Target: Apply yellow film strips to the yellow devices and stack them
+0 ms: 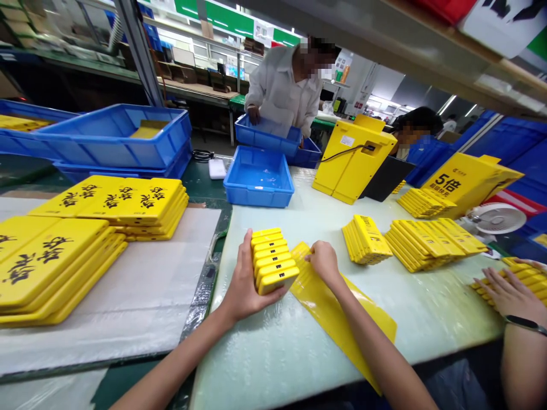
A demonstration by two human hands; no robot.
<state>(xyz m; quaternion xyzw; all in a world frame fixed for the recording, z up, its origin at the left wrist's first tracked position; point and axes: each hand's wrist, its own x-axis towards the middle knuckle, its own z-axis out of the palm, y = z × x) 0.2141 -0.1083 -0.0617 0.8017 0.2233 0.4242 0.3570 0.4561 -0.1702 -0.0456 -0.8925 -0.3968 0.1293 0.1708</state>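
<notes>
A flat panel [316, 296] lying on the workbench [265, 364], stacked cases [431, 245] sitting to its right, a plastic crate [258, 176] resting behind it, more stacks [72, 267] lying on a sheet [158, 279] left of the bench, further crates [115, 136] standing beyond them.

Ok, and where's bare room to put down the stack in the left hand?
On the film-covered bench, right of the yellow sheet, before the co-worker's hand; also on the white sheet beside the yellow cases. The bench's far right, around the stacked cases, is crowded.

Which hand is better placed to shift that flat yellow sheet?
Probably the right hand: it rests on the flat yellow sheet, while the left hand is gripping a stack of yellow panels.
</notes>
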